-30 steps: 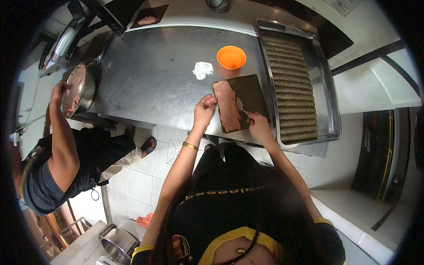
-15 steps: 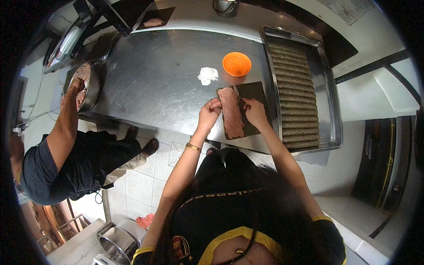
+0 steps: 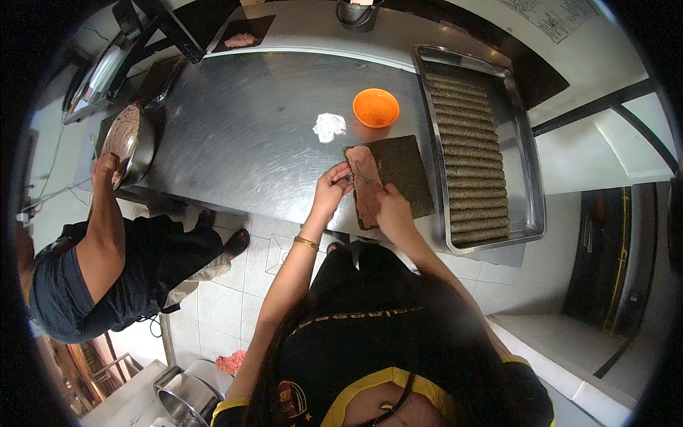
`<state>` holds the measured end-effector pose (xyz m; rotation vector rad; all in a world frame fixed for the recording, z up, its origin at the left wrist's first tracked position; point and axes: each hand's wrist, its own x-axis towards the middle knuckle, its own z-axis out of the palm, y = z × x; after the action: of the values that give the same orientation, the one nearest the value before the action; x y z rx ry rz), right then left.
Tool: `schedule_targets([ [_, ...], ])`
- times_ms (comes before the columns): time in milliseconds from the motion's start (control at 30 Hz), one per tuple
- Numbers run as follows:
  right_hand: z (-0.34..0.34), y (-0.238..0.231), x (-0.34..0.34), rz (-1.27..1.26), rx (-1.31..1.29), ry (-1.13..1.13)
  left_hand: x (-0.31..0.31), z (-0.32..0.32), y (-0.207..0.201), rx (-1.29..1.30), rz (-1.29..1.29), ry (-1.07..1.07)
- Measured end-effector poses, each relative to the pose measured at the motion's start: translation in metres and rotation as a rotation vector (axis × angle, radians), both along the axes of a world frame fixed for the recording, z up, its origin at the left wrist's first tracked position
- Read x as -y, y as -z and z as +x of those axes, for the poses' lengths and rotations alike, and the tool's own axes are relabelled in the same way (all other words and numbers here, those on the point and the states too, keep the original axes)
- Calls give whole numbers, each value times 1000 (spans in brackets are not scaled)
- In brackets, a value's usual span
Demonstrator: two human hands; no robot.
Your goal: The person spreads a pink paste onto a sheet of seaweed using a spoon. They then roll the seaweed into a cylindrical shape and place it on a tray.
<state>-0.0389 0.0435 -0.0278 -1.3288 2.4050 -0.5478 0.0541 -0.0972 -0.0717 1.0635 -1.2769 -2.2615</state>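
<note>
A dark green seaweed sheet [image 3: 404,167] lies on the steel table in front of me, with a band of pink meat paste [image 3: 364,169] along its left part. My left hand [image 3: 334,188] is at the sheet's left edge, its fingertips closed on the edge. Over the lower right of the paste, my right hand [image 3: 393,213] is closed around a thin metal spreading knife [image 3: 368,175], mostly hidden by the hand and hard to make out. Beyond the sheet sit an orange bowl [image 3: 376,108] and a crumpled white cloth or tissue [image 3: 329,127].
A metal tray [image 3: 526,178] of seaweed rolls [image 3: 473,164] stands close on the right. At the far left, a co-worker's hand [image 3: 107,164] is at a steel bowl [image 3: 146,146] of pink paste. Another sheet with paste [image 3: 242,40] and a dark bucket [image 3: 358,16] stand at the back.
My right hand has moved left and nearer to me, from the sheet's right side onto the paste. The co-worker's hand has shifted toward the near rim of the bowl.
</note>
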Motion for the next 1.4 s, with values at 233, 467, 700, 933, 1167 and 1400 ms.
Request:
schedule_targets([
  [233,-49,-16,-14,-134,36,44,0,5,5,-9,18,-15],
  [467,-12,-17,1,50,40,-18,0,5,3,-54,54,-2],
  [700,-83,-53,-6,-79,-184,-425,0,10,0,-5,18,-5],
  [933,-106,-36,31,-77,-388,-636,-1,9,2,9,6,-2],
  [1167,-120,-23,66,-197,-392,-547,-2,6,-2,51,-14,12],
  [1400,-121,-35,49,-61,-337,-614,-6,6,-2,47,-21,-27],
])
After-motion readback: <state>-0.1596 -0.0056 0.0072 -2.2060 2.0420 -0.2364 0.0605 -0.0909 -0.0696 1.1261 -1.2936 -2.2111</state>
